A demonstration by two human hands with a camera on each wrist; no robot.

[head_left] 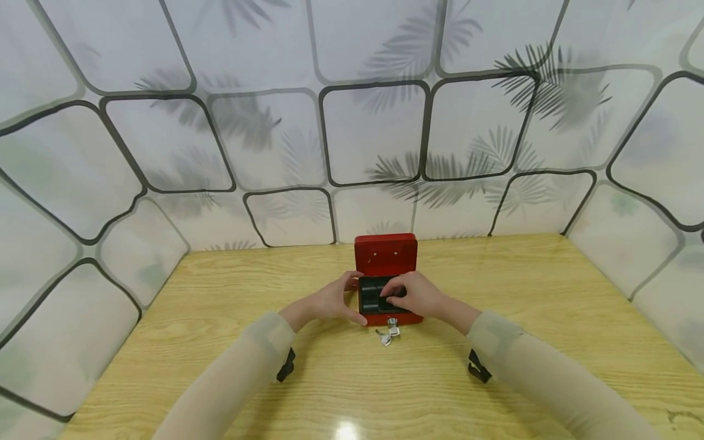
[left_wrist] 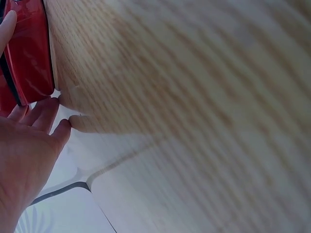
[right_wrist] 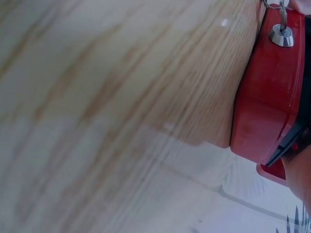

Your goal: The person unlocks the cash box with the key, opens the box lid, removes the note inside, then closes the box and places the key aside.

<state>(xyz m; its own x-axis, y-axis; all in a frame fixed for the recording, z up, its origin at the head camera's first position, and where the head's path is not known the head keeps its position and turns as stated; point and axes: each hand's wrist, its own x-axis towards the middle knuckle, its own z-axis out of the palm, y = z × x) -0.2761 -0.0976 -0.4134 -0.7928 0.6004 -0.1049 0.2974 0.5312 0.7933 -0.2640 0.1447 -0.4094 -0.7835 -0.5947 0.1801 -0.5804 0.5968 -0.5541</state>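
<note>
A red cash box (head_left: 379, 319) stands on the table with its lid (head_left: 385, 260) raised at the back. Inside it sits a black tray (head_left: 370, 298) with rounded compartments. My left hand (head_left: 332, 299) grips the box's left side, thumb at the front corner and fingers round the back corner. In the left wrist view, that thumb lies against the red wall. Over the tray, my right hand (head_left: 420, 295) has thumb and fingers curled together and pinches the tray near its middle; the exact part held is hidden. From the front lock (right_wrist: 282, 36) hang small silver keys (head_left: 387, 336).
The wood-grain table (head_left: 231, 379) runs back to a pale curtain (head_left: 374, 134) with dark outlines and leaf prints, which also closes off both sides. A black strap (head_left: 478, 366) is on the right forearm, another (head_left: 286, 365) on the left.
</note>
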